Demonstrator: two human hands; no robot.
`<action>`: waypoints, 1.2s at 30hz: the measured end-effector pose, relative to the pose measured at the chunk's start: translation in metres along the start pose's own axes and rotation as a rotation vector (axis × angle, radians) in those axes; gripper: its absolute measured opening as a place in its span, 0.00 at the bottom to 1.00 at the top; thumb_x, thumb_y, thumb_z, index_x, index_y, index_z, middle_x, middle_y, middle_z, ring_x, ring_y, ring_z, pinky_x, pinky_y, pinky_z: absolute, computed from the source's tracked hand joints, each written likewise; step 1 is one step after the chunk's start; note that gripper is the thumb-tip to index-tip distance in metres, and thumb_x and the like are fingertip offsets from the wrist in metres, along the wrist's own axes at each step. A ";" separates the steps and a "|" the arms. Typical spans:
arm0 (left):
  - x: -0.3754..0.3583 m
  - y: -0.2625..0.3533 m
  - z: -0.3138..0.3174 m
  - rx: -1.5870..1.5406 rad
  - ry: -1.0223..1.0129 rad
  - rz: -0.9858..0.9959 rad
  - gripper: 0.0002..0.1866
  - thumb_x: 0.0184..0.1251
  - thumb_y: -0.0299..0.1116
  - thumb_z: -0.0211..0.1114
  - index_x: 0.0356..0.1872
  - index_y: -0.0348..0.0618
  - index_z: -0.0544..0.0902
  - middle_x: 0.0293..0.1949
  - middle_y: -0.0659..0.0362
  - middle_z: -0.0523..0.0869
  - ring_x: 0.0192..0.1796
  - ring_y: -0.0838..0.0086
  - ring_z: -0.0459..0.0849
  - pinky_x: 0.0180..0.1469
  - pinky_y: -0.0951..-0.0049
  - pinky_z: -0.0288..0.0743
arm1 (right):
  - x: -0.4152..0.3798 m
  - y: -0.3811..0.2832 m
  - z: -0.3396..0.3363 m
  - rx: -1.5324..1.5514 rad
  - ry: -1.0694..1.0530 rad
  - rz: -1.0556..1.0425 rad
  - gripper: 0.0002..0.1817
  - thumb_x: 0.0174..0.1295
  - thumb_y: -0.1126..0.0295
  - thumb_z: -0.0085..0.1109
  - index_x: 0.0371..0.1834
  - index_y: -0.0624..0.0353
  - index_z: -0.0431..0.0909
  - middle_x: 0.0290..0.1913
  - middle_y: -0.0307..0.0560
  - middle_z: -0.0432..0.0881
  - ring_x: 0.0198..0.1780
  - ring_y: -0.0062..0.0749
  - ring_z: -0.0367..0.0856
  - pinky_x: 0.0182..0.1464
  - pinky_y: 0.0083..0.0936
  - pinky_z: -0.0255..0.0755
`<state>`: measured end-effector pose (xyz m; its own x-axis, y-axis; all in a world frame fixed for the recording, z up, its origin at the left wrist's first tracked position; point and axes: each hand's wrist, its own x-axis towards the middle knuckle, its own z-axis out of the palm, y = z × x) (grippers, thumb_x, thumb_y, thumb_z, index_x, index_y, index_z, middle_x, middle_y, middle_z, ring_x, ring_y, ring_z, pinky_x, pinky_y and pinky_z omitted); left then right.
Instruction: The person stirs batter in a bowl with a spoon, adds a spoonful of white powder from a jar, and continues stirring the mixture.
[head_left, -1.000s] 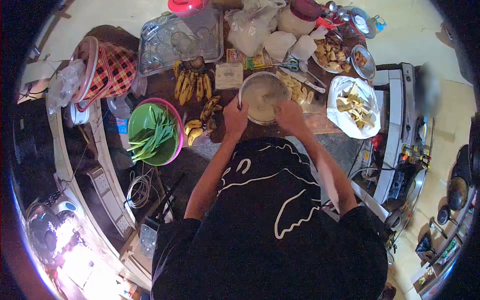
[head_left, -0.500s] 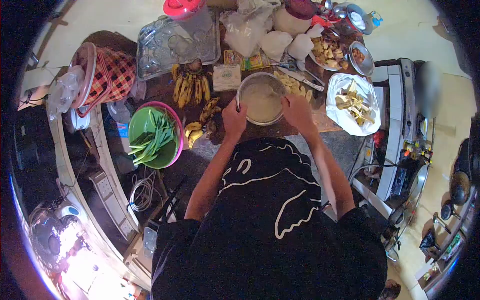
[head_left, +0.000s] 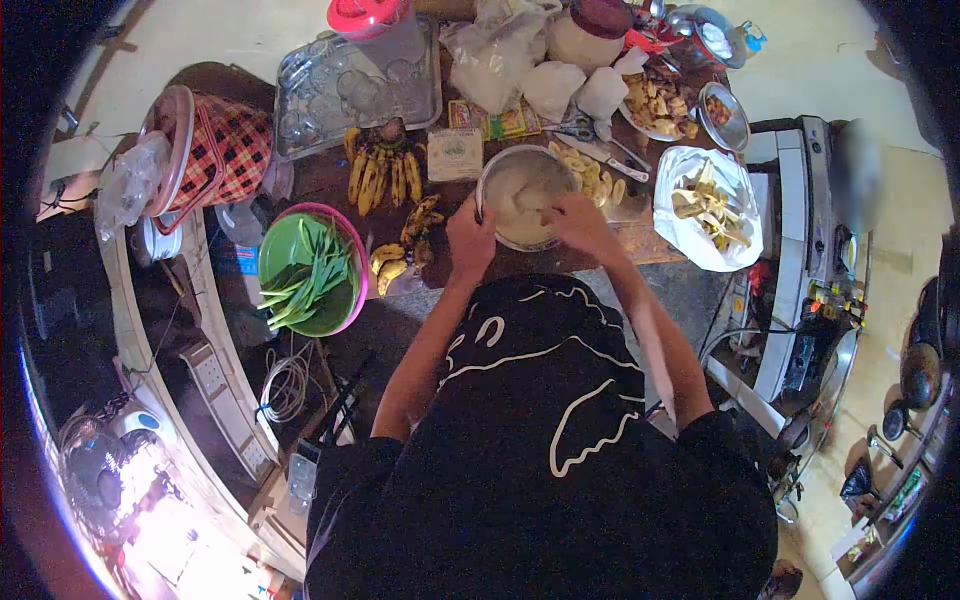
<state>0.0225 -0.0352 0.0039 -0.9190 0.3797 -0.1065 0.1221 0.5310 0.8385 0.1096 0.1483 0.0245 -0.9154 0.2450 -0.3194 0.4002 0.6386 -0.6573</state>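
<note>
A metal bowl of pale, thick batter stands at the front edge of the wooden table. My left hand is closed on the bowl's left rim. Over the right part of the batter is my right hand, its fingers closed; a stirring tool, if it holds one, cannot be made out. Swirl marks show in the batter. Just right of the bowl lie sliced banana pieces and a knife. To the left are a cardboard box and a bunch of bananas.
A green basin with leafy greens stands at left, near peeled-back bananas. A glass-filled tray is behind. At right lie a white plastic-lined dish of peels and a plate of fried pieces. A stove is farther right.
My right hand has moved left from the bowl's right rim to over the batter, and the batter's surface pattern differs. My left hand stays at the rim.
</note>
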 end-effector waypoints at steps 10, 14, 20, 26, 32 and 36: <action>0.001 -0.007 0.004 0.062 0.035 0.061 0.16 0.61 0.34 0.57 0.47 0.35 0.79 0.32 0.43 0.83 0.35 0.52 0.84 0.37 0.60 0.75 | 0.003 -0.009 -0.010 -0.060 -0.123 0.093 0.14 0.56 0.62 0.55 0.31 0.59 0.85 0.27 0.57 0.82 0.31 0.50 0.81 0.38 0.39 0.74; 0.002 0.000 -0.001 0.055 -0.023 -0.019 0.17 0.60 0.33 0.58 0.48 0.35 0.80 0.32 0.43 0.83 0.35 0.53 0.84 0.38 0.60 0.75 | 0.001 -0.004 0.020 -0.246 0.083 0.064 0.13 0.56 0.63 0.53 0.30 0.61 0.84 0.28 0.60 0.82 0.32 0.55 0.81 0.39 0.43 0.75; 0.002 -0.008 0.003 0.064 0.006 0.015 0.17 0.59 0.33 0.59 0.48 0.37 0.80 0.33 0.44 0.84 0.35 0.54 0.84 0.39 0.60 0.75 | -0.006 -0.034 -0.015 -0.428 0.088 0.189 0.14 0.56 0.65 0.51 0.26 0.63 0.82 0.28 0.62 0.81 0.32 0.58 0.82 0.37 0.47 0.75; 0.004 -0.002 0.001 0.001 0.011 0.027 0.17 0.59 0.32 0.58 0.48 0.37 0.80 0.32 0.44 0.84 0.36 0.53 0.84 0.40 0.60 0.76 | -0.008 -0.023 -0.029 -0.498 0.195 0.157 0.13 0.57 0.65 0.51 0.25 0.63 0.81 0.25 0.60 0.81 0.30 0.56 0.83 0.35 0.47 0.76; 0.005 0.007 -0.003 0.029 -0.020 0.006 0.17 0.60 0.32 0.57 0.48 0.37 0.80 0.32 0.44 0.83 0.36 0.53 0.84 0.40 0.60 0.76 | -0.006 -0.022 -0.024 -0.605 0.140 0.076 0.10 0.52 0.70 0.53 0.27 0.63 0.82 0.26 0.58 0.83 0.29 0.50 0.84 0.32 0.44 0.78; 0.005 0.006 0.000 0.030 -0.017 0.010 0.16 0.60 0.32 0.57 0.48 0.36 0.80 0.31 0.44 0.83 0.35 0.52 0.84 0.39 0.60 0.76 | -0.004 -0.022 0.000 -0.592 -0.007 -0.024 0.10 0.53 0.68 0.53 0.31 0.60 0.83 0.25 0.57 0.82 0.30 0.50 0.84 0.32 0.43 0.77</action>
<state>0.0182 -0.0302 0.0085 -0.9113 0.3974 -0.1074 0.1426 0.5496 0.8232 0.1045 0.1339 0.0403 -0.9230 0.2219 -0.3144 0.2854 0.9428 -0.1725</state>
